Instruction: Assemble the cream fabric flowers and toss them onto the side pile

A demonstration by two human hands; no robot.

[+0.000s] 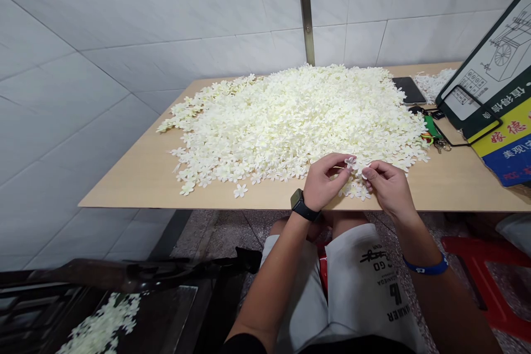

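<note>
A big heap of small cream-white fabric flowers (298,116) covers the middle of a light wooden table (141,177). At the heap's near edge my left hand (326,182), with a black watch on its wrist, pinches a single white flower (350,161) between its fingertips. My right hand (385,183), with a blue band on its wrist, has curled fingers close beside it, touching the flowers; what it holds is too small to make out. Both hands meet just above the table's front edge.
A dark phone (409,89), keys with a green tag (431,131) and printed bags (493,94) lie at the table's right. White tiled walls stand behind and left. A red stool (489,265) is at the right, a dark tray with more flowers (103,323) at the lower left.
</note>
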